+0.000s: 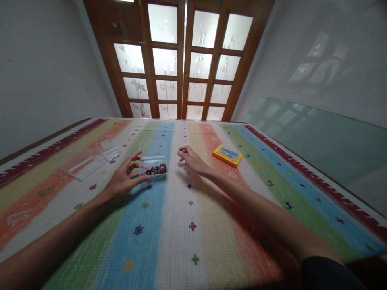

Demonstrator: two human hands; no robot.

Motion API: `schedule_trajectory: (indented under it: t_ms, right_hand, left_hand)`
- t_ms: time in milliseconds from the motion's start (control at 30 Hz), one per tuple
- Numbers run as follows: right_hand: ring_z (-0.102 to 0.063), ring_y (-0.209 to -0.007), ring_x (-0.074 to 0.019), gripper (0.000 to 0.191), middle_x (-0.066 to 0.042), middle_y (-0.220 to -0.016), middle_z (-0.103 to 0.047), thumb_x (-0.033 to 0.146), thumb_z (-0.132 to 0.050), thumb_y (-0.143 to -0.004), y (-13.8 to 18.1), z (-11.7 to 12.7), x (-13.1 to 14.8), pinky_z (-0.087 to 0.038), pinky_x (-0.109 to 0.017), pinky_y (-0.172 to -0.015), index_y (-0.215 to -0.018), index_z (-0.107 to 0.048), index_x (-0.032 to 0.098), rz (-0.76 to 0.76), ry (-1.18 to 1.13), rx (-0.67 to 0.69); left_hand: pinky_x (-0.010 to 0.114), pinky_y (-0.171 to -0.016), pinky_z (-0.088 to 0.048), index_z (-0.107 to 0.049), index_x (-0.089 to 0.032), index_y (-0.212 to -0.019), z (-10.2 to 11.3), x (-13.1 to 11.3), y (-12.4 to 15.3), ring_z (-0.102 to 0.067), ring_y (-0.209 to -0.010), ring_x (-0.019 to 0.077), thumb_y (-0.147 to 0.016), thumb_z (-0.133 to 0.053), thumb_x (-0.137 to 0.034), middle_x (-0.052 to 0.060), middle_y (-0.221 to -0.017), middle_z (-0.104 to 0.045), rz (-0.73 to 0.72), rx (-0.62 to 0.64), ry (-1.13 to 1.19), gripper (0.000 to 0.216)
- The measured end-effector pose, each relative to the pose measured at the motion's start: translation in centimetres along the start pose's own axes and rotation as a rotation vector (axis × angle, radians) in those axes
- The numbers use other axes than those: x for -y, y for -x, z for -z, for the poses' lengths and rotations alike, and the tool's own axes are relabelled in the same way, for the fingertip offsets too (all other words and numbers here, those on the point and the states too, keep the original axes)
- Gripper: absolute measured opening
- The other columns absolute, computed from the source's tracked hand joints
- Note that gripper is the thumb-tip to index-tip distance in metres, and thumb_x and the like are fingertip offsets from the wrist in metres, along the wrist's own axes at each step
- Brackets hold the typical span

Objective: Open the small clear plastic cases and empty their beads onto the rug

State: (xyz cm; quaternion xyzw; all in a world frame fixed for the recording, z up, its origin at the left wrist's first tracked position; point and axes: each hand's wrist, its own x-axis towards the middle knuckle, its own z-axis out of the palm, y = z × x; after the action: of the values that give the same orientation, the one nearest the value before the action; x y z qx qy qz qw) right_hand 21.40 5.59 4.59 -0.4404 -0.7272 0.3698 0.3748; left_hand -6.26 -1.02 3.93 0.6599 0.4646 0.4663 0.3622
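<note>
Left hand, fingers spread, apparently touches a clear box of dark pieces; right hand hovers loosely open near an orange box.

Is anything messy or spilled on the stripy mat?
Nothing looks spilled or broken. The dark little pieces sit together inside the clear tray by the left hand. The right hand hovers open nearby. A yellow box lies flat, turned at a slant to the stripes, and clear lids lie flat on the mat.
</note>
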Motion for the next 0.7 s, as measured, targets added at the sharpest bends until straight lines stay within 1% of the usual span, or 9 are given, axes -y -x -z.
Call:
schedule_trajectory:
  t_ms: [100, 200, 300, 367, 467, 533, 600, 700]
  right_hand:
    - [-0.063, -0.109, -0.023, 0.023, -0.016, -0.119, -0.064, 0.03, -0.053, -0.098, -0.2, -1.6, -0.4, -0.052, -0.04, -0.094, -0.114, -0.052, 0.015, 0.048, 0.137, 0.036]
    - [-0.059, -0.119, -0.0268, 0.031, -0.022, -0.127, -0.062, 0.027, -0.057, -0.095, -0.8, -4.0, 0.0, -0.047, -0.044, -0.103, -0.121, -0.053, 0.01, 0.081, 0.298, 0.123]
    - [-0.057, -0.124, -0.0279, 0.036, -0.023, -0.131, -0.06, 0.025, -0.056, -0.094, -2.0, -6.7, 0.8, -0.043, -0.045, -0.109, -0.126, -0.053, 0.008, 0.169, 0.403, 0.185]
    - [-0.055, -0.127, -0.0276, 0.04, -0.023, -0.134, -0.059, 0.022, -0.054, -0.093, -3.2, -8.6, 1.3, -0.042, -0.044, -0.11, -0.13, -0.052, 0.006, 0.21, 0.438, 0.196]
    - [-0.051, -0.133, -0.0266, 0.047, -0.025, -0.139, -0.056, 0.019, -0.053, -0.092, -5.2, -11.1, 1.8, -0.039, -0.042, -0.113, -0.136, -0.048, 0.003, 0.234, 0.445, 0.213]
    - [-0.048, -0.137, -0.0264, 0.052, -0.027, -0.144, -0.053, 0.018, -0.054, -0.091, -6.3, -12.5, 1.9, -0.037, -0.04, -0.115, -0.139, -0.046, 0.0, 0.246, 0.443, 0.224]
    - [-0.045, -0.14, -0.027, 0.056, -0.028, -0.147, -0.049, 0.019, -0.057, -0.09, -7.2, -13.8, 1.9, -0.036, -0.039, -0.116, -0.141, -0.045, -0.002, 0.258, 0.445, 0.228]
    - [-0.044, -0.142, -0.0276, 0.06, -0.025, -0.15, -0.048, 0.022, -0.06, -0.089, -8.1, -15.3, 1.7, -0.035, -0.04, -0.117, -0.144, -0.046, 0.003, 0.274, 0.451, 0.236]
  left_hand:
    - [0.056, -0.098, -0.057, -0.043, -0.028, -0.14, 3.1, 0.8, -0.2, -0.065, -0.107, 0.0247, -0.07, -0.084, -0.041, 0.006, -0.128, -0.053, -0.024, -0.178, -0.101, 0.082]
    - [0.056, -0.101, -0.056, -0.041, -0.031, -0.14, 5.9, 1.8, -0.4, -0.063, -0.107, 0.023, -0.074, -0.082, -0.047, 0.003, -0.127, -0.05, -0.132, -0.346, -0.254, 0.08]
    - [0.054, -0.098, -0.059, -0.043, -0.027, -0.138, 7.9, 2.6, -0.3, -0.061, -0.107, 0.0234, -0.079, -0.077, -0.049, 0.004, -0.123, -0.05, -0.252, -0.408, -0.485, 0.071]
    - [0.053, -0.096, -0.06, -0.045, -0.025, -0.135, 8.8, 3.2, -0.1, -0.06, -0.108, 0.024, -0.083, -0.073, -0.047, 0.004, -0.121, -0.051, -0.295, -0.417, -0.614, 0.064]
    - [0.051, -0.096, -0.06, -0.043, -0.027, -0.138, 9.9, 4.4, -0.2, -0.061, -0.108, 0.0233, -0.088, -0.069, -0.041, 0.004, -0.124, -0.049, -0.355, -0.379, -0.742, 0.058]
    - [0.048, -0.094, -0.062, -0.043, -0.027, -0.138, 10.6, 5.3, -0.5, -0.063, -0.106, 0.0236, -0.09, -0.067, -0.039, 0.007, -0.126, -0.049, -0.465, -0.34, -0.822, 0.055]
    - [0.046, -0.093, -0.062, -0.046, -0.026, -0.136, 11.4, 6.2, -0.9, -0.064, -0.107, 0.0254, -0.091, -0.067, -0.035, 0.01, -0.123, -0.053, -0.613, -0.313, -0.926, 0.051]
    - [0.043, -0.092, -0.061, -0.047, -0.026, -0.137, 12.3, 7.0, -1.3, -0.064, -0.109, 0.0265, -0.093, -0.065, -0.028, 0.011, -0.12, -0.058, -0.792, -0.26, -1.09, 0.047]
